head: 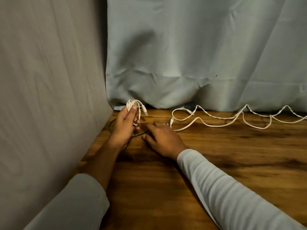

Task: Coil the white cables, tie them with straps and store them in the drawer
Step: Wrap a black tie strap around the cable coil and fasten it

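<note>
My left hand (125, 126) grips a coiled white cable (134, 104) upright, its loops and a plug end sticking out above the fingers. My right hand (160, 138) lies palm down on the wooden table (216, 163) just right of the left hand, fingers stretched toward a thin black strap (138, 134) that curves on the wood between both hands. A second white cable (232, 116) sprawls uncoiled in wavy loops along the back of the table to the right edge, one plug end (172, 121) close to my right fingers. No drawer is in view.
A pale grey-green curtain (199, 55) hangs behind the table and bunches on its back edge. A beige fabric-covered wall (49, 80) closes off the left side. Both forearms wear light sleeves.
</note>
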The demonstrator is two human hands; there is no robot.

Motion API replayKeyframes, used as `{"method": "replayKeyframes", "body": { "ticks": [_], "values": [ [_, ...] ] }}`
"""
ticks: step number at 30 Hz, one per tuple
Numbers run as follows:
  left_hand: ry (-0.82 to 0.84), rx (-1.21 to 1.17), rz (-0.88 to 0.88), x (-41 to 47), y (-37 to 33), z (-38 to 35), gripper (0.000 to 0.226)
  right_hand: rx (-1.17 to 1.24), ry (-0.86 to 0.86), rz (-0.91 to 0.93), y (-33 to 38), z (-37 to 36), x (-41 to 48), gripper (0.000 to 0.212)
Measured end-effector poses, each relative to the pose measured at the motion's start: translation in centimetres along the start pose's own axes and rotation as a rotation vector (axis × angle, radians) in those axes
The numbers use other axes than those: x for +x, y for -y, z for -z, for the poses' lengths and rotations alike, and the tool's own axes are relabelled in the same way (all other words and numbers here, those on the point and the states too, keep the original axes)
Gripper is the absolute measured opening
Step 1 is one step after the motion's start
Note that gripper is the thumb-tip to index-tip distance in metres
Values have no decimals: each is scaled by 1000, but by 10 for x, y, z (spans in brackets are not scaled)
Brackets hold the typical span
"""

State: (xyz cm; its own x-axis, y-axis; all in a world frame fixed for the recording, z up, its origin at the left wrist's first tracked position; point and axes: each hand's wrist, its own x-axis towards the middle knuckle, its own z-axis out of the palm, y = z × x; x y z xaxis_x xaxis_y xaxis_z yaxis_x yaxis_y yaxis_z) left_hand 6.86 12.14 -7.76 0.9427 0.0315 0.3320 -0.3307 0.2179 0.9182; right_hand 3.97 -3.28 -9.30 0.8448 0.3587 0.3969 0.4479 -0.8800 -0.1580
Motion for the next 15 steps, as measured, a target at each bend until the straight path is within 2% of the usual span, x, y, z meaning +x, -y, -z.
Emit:
{"method": "replayKeyframes", "body": {
  "ticks": [3,11,15],
  "values": [
    [9,-3,-2,1,1,1,20,-75,1,9,1,-4,7,40],
    [33,27,-14,1,4,2,22,-36,-53,-70,-12,13,-15,32],
    [85,2,15,-3,4,-3,26,28,-18,-149,-19,26,-35,16]
  ]
}}
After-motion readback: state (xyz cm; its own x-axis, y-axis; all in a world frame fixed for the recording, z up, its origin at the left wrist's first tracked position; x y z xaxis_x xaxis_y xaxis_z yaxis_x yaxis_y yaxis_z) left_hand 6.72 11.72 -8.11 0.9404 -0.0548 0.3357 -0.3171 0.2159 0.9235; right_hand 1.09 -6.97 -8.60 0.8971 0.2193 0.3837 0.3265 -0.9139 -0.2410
